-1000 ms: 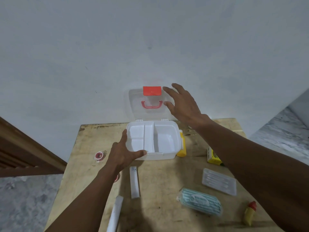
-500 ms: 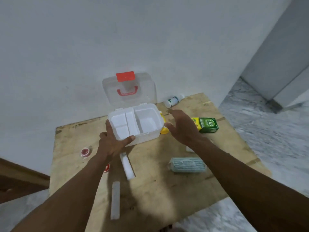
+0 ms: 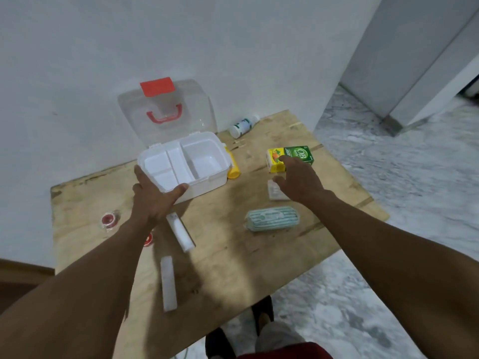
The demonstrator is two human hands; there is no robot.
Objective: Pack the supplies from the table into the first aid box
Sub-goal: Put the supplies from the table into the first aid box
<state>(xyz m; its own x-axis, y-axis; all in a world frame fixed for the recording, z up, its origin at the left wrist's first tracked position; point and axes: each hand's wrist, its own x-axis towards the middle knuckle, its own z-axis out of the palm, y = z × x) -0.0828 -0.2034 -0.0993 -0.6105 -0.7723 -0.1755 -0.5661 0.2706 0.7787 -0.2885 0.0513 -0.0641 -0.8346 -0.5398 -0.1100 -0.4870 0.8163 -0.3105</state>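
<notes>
Table [image 3: 259, 268]: bare wooden board, scuffed and stained, set against a white wall.

First aid box [image 3: 207, 177]: white plastic, rounded corners, interior split into compartments, all bare. Clear hinged lid [image 3: 197, 110] stands open behind it, with a red latch and red handle. Left hand [image 3: 153, 195] grips its near left corner, thumb on the rim, fingers along the side.

Carton [image 3: 298, 154]: green and yellow card box, letters "OB" legible, smaller print too blurred to read. Lies under the fingertips of the right hand [image 3: 300, 182], which is spread flat with fingers apart, gripping nothing; whether it touches the carton cannot be told.

Yellow bottle [image 3: 233, 169]: plastic, touching the box's right side, between the hands.

Small white bottle [image 3: 243, 125]: green label, unreadable, lying on its side beyond the right hand.

Clear flat case [image 3: 274, 191]: beneath the right hand's thumb.

Bandage pack [image 3: 272, 218]: soft, green-and-white striped wrapper, just near of the right wrist.

Two white sticks [image 3: 180, 231] [image 3: 168, 283]: long, wrapped, near the left wrist and forearm.

Two red tape rolls [image 3: 108, 220] [image 3: 148, 239]: one left of the left wrist, one partly hidden beneath it.
</notes>
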